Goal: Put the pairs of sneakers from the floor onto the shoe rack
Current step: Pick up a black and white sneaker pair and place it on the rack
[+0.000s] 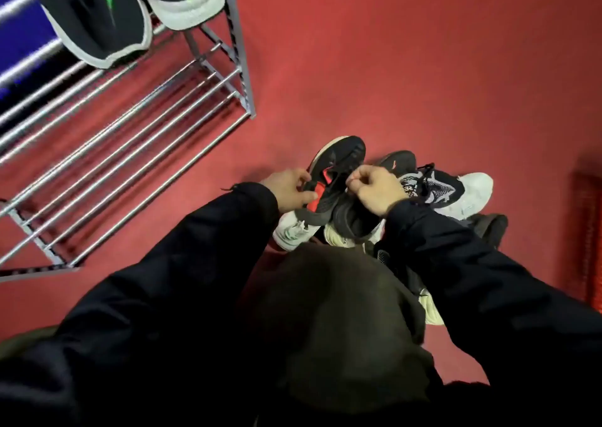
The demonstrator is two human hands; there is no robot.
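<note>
Dark sleeves (pixel 182 280) and a dark-clad knee fill the lower frame, nearest the lens. Upper left of the frame: a metal shoe rack (pixel 136 110) is seen, with one pair of black sneakers with green accents (pixel 107 12) already set on its top tier; the lower bars are seen bare. One pair is judged done.

Centre of the frame: left hand (pixel 288 188) is seen with fingers curled, pinching the collar of a black sneaker with a red patch (pixel 332 172). Just to its right, right hand (pixel 374 188) is closed in a fist over a second black sneaker (pixel 355 221), apparently gripping its tongue or laces; the exact hold cannot be told. This pair is judged to be mid-pickup, not yet on the rack.

Right of centre: a black-and-white sneaker with a white toe (pixel 456 188) and another dark sneaker (pixel 399 161) are left on the red floor (pixel 391 68), and pale soles are glimpsed under the arms. Several shoes are judged still to go.

No brand name or writing can be read; small logos are too blurred.
</note>
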